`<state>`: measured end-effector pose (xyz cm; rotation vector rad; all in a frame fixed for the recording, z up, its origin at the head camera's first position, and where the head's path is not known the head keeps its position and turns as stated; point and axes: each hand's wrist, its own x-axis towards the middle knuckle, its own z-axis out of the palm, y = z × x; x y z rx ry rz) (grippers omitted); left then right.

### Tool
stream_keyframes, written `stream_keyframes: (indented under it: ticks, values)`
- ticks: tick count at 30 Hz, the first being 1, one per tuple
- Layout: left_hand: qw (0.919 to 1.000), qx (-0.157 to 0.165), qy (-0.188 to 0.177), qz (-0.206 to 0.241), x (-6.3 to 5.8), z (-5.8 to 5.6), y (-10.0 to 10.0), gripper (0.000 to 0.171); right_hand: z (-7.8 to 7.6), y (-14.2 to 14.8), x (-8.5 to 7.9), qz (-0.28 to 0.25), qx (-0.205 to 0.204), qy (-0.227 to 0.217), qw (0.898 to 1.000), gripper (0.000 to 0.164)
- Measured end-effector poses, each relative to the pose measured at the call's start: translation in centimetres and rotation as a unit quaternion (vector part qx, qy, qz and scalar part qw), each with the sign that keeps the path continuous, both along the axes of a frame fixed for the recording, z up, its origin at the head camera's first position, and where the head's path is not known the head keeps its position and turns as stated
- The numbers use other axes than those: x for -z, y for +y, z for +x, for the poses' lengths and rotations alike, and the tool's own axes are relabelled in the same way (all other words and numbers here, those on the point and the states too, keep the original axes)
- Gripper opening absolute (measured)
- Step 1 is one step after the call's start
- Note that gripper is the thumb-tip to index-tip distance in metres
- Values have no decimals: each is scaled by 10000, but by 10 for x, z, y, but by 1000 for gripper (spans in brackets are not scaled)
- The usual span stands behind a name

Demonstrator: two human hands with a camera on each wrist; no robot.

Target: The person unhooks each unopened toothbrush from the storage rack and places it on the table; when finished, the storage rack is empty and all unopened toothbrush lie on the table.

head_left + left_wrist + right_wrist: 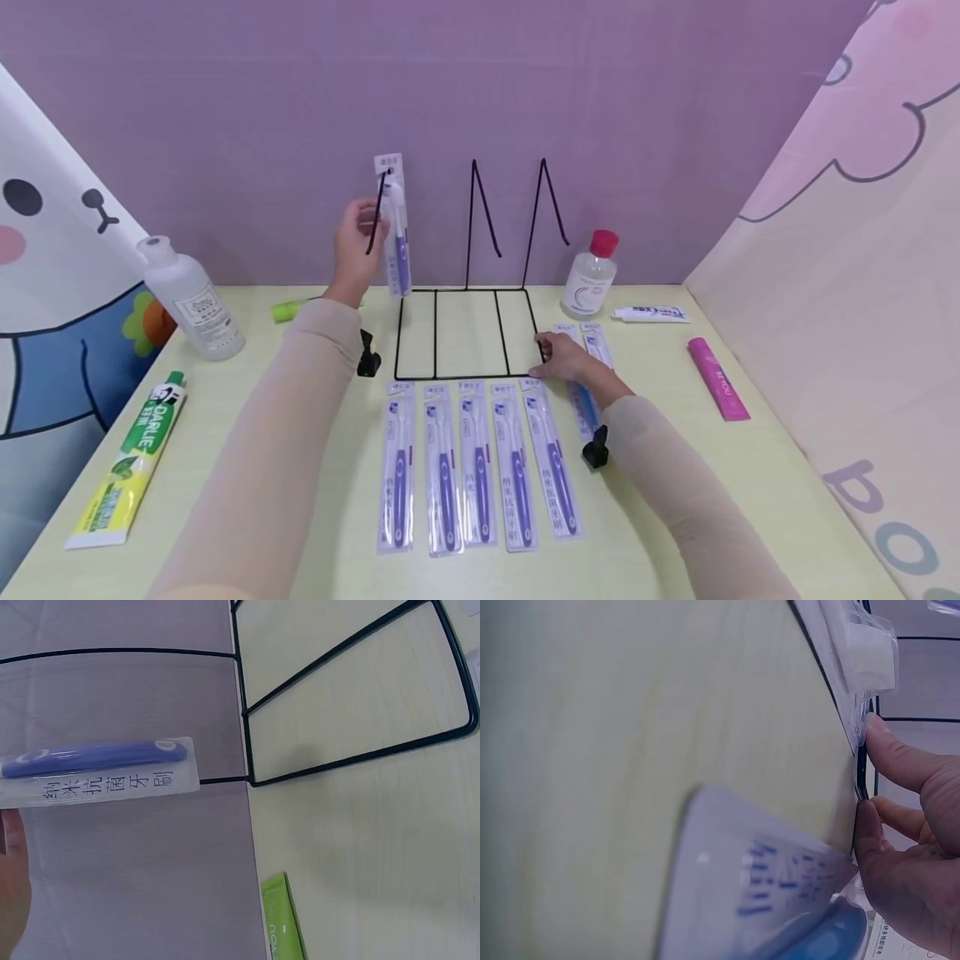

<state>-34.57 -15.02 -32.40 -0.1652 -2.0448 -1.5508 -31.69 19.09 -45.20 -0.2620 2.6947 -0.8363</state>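
My left hand (358,250) holds a packaged purple toothbrush (400,262) upright at the left hook of a black wire rack (435,333). The card's top is at the hook; whether the wire passes through it is hard to tell. In the left wrist view, the pack's lower end (112,780) lies across the rack's upright wire, and only an edge of the hand (13,877) shows. At the rack's front right corner, my right hand (567,358) pinches the wire between thumb and fingers, seen closely in the right wrist view. The other two hooks hold nothing.
Several purple toothbrush packs (480,467) lie before the rack, with blue ones (585,408) under the right forearm. Around them are a clear bottle (198,308), a red-capped bottle (588,283), a Darlie tube (135,458), a pink tube (717,379), a white tube (651,314) and a green tube (287,311).
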Motion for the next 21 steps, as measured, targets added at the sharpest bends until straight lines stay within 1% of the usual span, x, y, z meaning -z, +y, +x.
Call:
stream_keyframes:
  ticks: [3,6,9,12,14,17,18,21]
  values:
    - [9996,258,49,-138,-2,3,0,27,0,0,0,58,20,-13,10000,74]
    - [9978,581,-253,-185,-1,5,-3,30,1,-1,1,39,-8,-10,10000,74]
    - [9928,941,-742,-35,7,9,-7,32,2,-1,2,-24,-39,-22,10000,74]
    - [9862,1154,-1180,117,21,15,-16,33,1,-2,2,-18,-36,-47,10000,74]
    - [9815,1310,-1382,211,32,20,-23,33,1,-2,2,26,-10,-31,10000,74]
    - [9740,1483,-1706,170,51,28,-35,35,0,-1,2,99,34,14,9999,74]
    - [9705,1559,-1828,186,57,31,-39,35,0,-1,2,114,28,21,9999,74]
    - [9599,1652,-2262,127,77,38,-51,37,1,0,2,155,-11,-2,9999,74]
